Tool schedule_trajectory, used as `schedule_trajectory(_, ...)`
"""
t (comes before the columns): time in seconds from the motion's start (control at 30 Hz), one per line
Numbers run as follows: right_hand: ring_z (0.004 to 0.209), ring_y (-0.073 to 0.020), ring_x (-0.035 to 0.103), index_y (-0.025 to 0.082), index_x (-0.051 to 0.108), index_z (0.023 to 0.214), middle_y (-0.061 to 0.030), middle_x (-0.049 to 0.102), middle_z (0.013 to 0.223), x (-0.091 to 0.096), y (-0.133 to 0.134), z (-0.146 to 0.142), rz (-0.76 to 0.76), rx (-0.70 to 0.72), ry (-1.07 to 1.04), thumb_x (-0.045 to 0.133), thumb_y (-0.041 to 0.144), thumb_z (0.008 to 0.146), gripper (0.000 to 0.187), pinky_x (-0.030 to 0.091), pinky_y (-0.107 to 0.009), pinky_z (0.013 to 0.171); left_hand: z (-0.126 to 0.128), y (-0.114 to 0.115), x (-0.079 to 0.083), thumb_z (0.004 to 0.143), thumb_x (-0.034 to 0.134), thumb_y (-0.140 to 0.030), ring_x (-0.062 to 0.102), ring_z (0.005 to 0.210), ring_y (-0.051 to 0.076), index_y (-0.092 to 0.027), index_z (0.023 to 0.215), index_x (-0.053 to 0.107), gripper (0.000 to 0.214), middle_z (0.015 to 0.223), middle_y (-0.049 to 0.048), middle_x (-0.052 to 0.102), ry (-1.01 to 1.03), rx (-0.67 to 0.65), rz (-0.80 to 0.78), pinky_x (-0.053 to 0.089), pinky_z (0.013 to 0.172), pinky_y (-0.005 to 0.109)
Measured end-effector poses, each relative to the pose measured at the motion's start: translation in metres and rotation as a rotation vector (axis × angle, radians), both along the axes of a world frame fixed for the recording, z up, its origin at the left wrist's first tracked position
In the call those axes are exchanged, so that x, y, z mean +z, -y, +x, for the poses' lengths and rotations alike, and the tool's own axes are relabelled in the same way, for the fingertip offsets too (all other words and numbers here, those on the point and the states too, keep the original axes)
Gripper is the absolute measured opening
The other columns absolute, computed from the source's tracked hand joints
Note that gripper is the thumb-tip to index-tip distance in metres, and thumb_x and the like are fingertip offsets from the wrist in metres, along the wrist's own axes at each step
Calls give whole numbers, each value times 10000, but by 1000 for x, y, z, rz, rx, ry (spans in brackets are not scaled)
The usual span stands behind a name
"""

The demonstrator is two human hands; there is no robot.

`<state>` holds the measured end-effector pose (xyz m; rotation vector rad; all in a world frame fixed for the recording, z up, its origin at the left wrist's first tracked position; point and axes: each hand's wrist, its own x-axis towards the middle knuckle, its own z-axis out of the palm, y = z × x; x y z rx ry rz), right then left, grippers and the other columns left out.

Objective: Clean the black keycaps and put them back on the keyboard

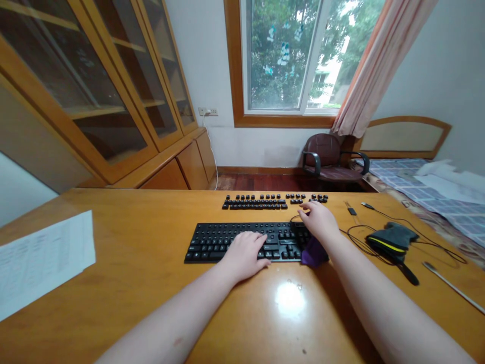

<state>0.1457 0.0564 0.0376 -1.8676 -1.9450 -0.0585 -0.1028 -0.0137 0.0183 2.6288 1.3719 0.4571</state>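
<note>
A black keyboard (206, 247) lies on the wooden desk, its upper rows showing bare stems where keycaps are off. My left hand (245, 253) rests flat over its middle, fingers spread on the keys. Beyond it, loose black keycaps (253, 205) stand in rows near the desk's far edge. My right hand (320, 222) hovers above the keyboard's right end, thumb and fingers apart, close to those keycaps; nothing shows between them. A purple cloth (314, 254) sits under my right wrist, covering the keyboard's right corner.
To the right lie a dark grey pouch (392, 240) with yellow trim, a USB cable (367, 206), a small black-ended tool (351, 211) and a thin white-handled brush (450, 285). Printed paper (49, 258) covers the left side. A chair (328, 156) stands beyond the desk.
</note>
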Motion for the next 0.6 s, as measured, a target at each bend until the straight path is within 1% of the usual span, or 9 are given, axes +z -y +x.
schedule_trajectory(0.1,907,-185,599,205,652,1002,-67,632,1052,-10,-27,-6,-102,50,87,489,301,811,269,438,-272,782,-1,4,-9,707,633,-429,499,1057,251,-201,1194,525,548,1147,89,587,-3,-8,33,350,955,413)
schedule_trajectory(0.23,933,-195,601,214,668,983,-68,642,1056,-22,-51,-18,-164,107,128,522,255,785,249,436,-273,801,-4,4,-14,723,624,-415,497,1062,252,-213,1163,552,489,1164,84,585,12,-12,35,379,927,415)
schedule_trajectory(0.4,917,-205,611,229,677,971,-81,659,1021,-30,-63,-27,-204,130,170,517,234,789,242,442,-285,791,-4,2,-19,731,620,-397,494,1060,244,-221,1165,550,474,1161,77,585,53,-21,28,395,915,405)
schedule_trajectory(0.6,864,-221,628,210,699,915,-105,679,951,-36,-68,-27,-237,121,180,535,229,769,221,454,-306,755,-3,-1,-22,741,602,-418,498,1040,243,-213,1150,560,460,1134,75,595,85,-47,34,396,911,407)
